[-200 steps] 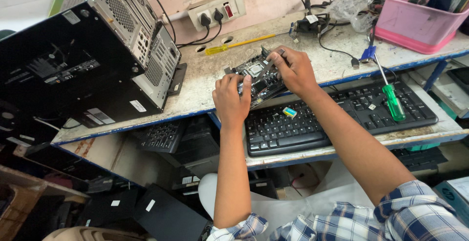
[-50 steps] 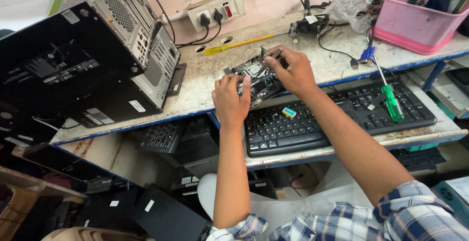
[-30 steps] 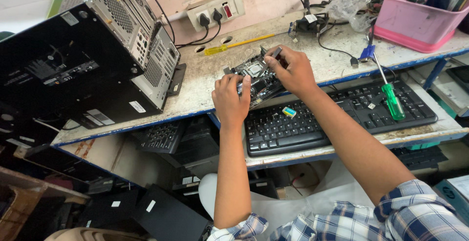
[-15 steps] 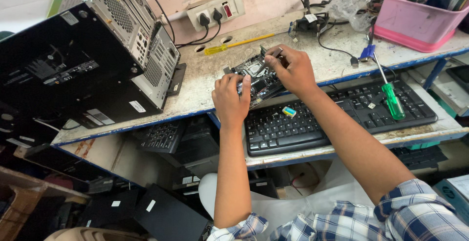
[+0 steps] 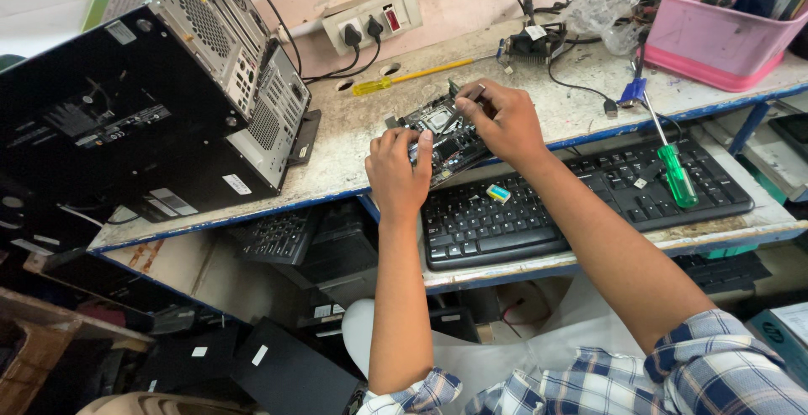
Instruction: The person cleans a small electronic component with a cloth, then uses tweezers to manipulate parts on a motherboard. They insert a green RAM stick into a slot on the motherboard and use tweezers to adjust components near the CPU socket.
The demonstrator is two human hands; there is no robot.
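Left hand (image 5: pixel 397 171) closed over the near left edge of a small circuit board (image 5: pixel 442 133), thumb on top, on the near edge of the worn workbench (image 5: pixel 353 158). Right hand (image 5: pixel 502 120) over the board's far right side, fingertips (image 5: pixel 473 99) pinched on a small part too tiny to identify. Just near: black keyboard (image 5: pixel 581 204) bearing a green-handled screwdriver (image 5: pixel 673 171); far: yellow-handled screwdriver (image 5: pixel 404 76); left: black computer tower (image 5: pixel 151 103).

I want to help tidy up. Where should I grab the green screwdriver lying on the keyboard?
Take the green screwdriver by its thick green handle, coming from above. It lies flat on the right end of the black keyboard, handle nearest the front edge, with the thin metal shaft pointing away toward the bench top. The handle is wide and clear of both hands, so it probably gives fingers the best hold.
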